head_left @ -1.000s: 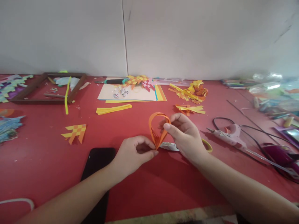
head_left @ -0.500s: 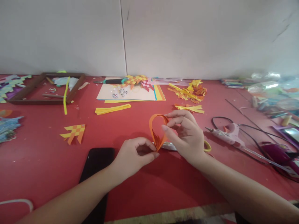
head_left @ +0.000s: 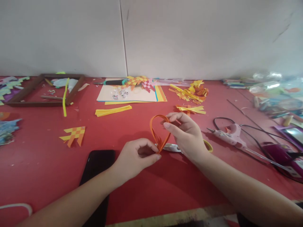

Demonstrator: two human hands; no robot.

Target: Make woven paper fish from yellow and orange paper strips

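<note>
Orange paper strips are bent into a teardrop loop above the red table. My left hand pinches their ends together at the bottom point. On the loop's upper right side, my right hand grips the strips between thumb and fingers. Scissors lie behind the loop, with a yellow handle partly hidden by my right wrist. A black phone lies under my left forearm. To the left sits a woven yellow and orange paper fish.
Yellow paper strips and a pile of paper scraps lie farther back. A pink glue gun with its cord is at right. A brown frame and paper sheets stand near the wall.
My right hand has turned slightly and shifted a little left on the loop, whose strips now show more edge-on. My left hand keeps its pinch at the bottom.
</note>
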